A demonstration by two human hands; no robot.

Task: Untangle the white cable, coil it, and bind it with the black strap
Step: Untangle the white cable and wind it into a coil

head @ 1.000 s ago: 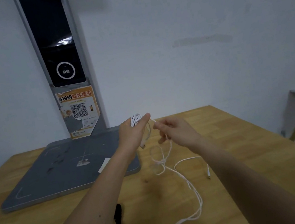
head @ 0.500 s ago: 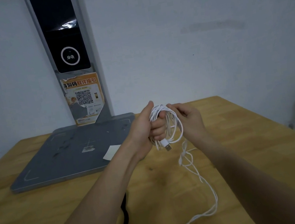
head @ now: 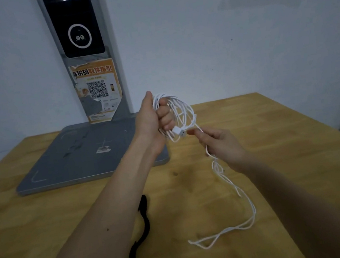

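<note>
The left hand (head: 154, 118) is raised above the wooden table (head: 299, 154) with its fingers curled shut around a bundle of loops of the white cable (head: 181, 114); a white USB plug (head: 180, 132) sticks out just below the fist. The right hand (head: 221, 143) sits lower and to the right, thumb and forefinger pinching the loose run of cable where it leaves the coil. From that pinch the cable drops to the table, passes through a small snarl (head: 216, 165) just under the hand, and trails off in a long slack double line toward the near edge.

The cable looks thin, light and limp — it will sag wherever it is not supported, and the loops will likely spring apart if the fist loosens. The best hold seems to be a firm wrap across all the loops at one point, with the other hand sliding along the free run to feed each new turn. The snarl probably has to be picked open with fingertips before it reaches the coil.

The black strap (head: 144, 226) lies flat on the table beside the left forearm — soft, flexible, easy to lift by one end.
</note>
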